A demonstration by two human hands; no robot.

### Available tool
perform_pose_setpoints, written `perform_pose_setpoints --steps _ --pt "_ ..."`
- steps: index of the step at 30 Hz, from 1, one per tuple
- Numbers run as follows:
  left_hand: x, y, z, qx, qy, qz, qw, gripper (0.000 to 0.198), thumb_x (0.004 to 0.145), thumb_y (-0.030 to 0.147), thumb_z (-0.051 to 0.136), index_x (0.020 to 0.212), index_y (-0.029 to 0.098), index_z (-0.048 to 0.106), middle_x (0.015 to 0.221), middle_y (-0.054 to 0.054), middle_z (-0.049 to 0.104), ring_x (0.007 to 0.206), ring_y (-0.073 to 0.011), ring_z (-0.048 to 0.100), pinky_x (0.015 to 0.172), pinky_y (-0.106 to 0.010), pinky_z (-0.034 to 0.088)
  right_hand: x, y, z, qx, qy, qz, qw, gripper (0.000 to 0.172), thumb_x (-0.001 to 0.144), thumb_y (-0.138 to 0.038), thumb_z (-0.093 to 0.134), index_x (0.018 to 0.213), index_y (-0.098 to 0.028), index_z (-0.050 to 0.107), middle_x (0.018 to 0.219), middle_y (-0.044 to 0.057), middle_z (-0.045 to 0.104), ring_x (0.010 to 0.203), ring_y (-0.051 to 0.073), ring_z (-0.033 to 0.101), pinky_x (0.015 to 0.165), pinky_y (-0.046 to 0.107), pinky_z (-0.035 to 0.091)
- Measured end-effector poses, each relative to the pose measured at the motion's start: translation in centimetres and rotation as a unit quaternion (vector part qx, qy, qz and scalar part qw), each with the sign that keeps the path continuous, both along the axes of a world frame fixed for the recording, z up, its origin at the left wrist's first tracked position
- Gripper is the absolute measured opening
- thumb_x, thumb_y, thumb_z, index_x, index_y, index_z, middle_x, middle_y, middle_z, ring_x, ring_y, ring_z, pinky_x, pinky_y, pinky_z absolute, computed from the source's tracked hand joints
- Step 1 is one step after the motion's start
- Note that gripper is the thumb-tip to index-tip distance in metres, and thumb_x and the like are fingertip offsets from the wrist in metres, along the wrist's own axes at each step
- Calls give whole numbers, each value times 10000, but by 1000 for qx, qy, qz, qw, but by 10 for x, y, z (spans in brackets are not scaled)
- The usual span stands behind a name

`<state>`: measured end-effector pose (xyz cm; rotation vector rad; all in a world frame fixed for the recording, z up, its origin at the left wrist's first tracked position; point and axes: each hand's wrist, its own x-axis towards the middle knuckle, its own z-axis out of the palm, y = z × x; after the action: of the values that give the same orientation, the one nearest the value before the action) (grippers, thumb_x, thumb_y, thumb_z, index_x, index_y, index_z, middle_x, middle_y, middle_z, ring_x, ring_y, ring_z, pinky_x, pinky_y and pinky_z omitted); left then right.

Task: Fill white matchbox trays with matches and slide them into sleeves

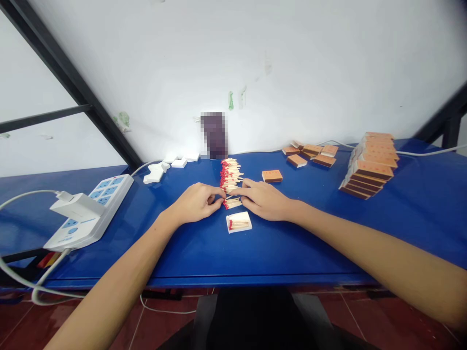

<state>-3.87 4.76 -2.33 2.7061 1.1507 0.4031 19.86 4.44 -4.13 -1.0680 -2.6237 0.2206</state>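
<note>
My left hand, its thumb and index finger curled close together, touches the red heads of a few matches. Across from it, my right hand has its fingertips on the plain wooden ends, so the matches lie between both hands. Just beyond is a long pile of matches, heads to the left. A small separate group of matches lies between my thumbs. Nearer to me sits a white matchbox tray with several matches inside. How firmly the fingers grip is hard to see.
A closed matchbox lies right of the pile, with several loose matchboxes behind. Stacked matchboxes stand far right. White trays lie back left. A power strip with cables is at left on the blue table. A blurred dark object leans on the wall.
</note>
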Motion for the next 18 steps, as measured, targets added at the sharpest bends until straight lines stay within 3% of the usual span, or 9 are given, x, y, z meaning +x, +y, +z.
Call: perform_pose_setpoints --steps 18 --pt "1 -3 1 -1 1 -1 1000 205 891 254 530 945 191 718 617 22 600 540 -103 496 593 -239 351 1 0 -1 -2 28 8 1000 376 969 -215 416 1265 -261 642 927 50 551 750 155 501 650 270 322"
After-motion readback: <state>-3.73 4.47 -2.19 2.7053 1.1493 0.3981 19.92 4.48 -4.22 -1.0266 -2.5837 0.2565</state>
